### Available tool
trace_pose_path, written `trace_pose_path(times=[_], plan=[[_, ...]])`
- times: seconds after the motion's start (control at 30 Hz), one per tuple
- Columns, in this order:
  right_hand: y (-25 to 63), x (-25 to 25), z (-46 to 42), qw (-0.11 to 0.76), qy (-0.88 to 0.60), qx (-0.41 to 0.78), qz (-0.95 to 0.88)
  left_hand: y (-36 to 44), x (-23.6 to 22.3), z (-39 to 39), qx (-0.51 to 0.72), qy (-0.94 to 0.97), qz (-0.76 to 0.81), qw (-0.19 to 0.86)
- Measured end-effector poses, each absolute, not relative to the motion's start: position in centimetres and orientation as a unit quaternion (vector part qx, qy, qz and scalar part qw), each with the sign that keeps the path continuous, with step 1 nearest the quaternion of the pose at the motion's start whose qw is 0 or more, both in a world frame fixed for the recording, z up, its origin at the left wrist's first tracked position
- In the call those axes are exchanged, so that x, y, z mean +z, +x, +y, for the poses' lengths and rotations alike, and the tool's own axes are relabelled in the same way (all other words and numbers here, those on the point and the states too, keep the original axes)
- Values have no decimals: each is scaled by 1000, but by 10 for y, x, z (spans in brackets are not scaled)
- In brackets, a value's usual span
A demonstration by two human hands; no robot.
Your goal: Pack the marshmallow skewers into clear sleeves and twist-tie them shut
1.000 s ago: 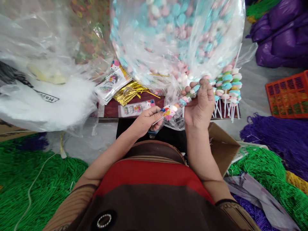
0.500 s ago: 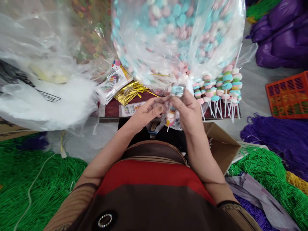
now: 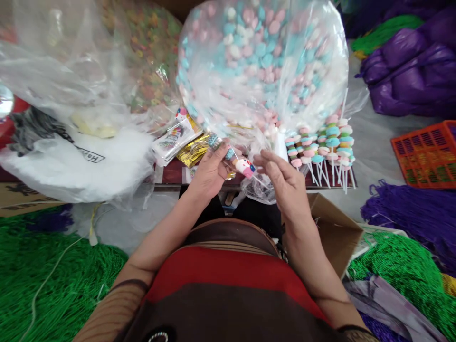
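My left hand (image 3: 209,175) pinches a candy skewer (image 3: 243,167) in a printed clear wrapper; it slants down to the right. Its white stick (image 3: 261,181) sticks out at the lower end, towards my right hand (image 3: 288,187). My right hand's fingers are stretched out beside the skewer, apart from it, with nothing seen in them. Behind my left hand lie gold twist ties (image 3: 194,151) and a stack of printed wrappers (image 3: 174,138). More candy skewers (image 3: 332,137), pink, blue and white, rest at the table's right end.
A big clear bag of pink, blue and white candies (image 3: 263,52) fills the back. To its left are a bag of coloured candies (image 3: 149,57) and a white plastic bag (image 3: 71,173). A cardboard box (image 3: 333,228) stands below right, an orange crate (image 3: 425,154) beyond.
The skewer has turned from nearly upright to a slant, held by my left hand. My right hand has let go of it and moved off to the right. The view has shifted slightly.
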State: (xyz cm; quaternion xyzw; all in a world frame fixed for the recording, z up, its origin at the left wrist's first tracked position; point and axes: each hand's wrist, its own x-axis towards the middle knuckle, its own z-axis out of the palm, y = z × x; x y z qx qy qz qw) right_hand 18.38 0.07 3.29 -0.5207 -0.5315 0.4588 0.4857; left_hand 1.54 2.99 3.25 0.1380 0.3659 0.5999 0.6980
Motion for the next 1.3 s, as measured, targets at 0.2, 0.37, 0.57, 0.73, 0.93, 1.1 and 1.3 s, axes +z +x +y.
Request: trace_pose_path(times=[0.2,0.37,0.57,0.73,0.93,1.1,1.3], plan=[[183,26,-14,453,-516,583,-434,12,41,32,614,153,351,690],[177,27,-14,477,-499,572,-443,13,41,27,610,165,350,691],[173,28,-22,440,-481,565,-506,18,36,22,597,186,336,705],[172,27,-24,463,-486,521,-527,17,36,21,590,197,338,706],[178,27,-24,486,-469,503,-540,6,50,27,603,180,328,704],[176,20,-30,414,-487,405,-654,8,54,40,626,67,373,681],[171,6,-37,406,-473,320,-713,9,45,49,634,47,385,669]])
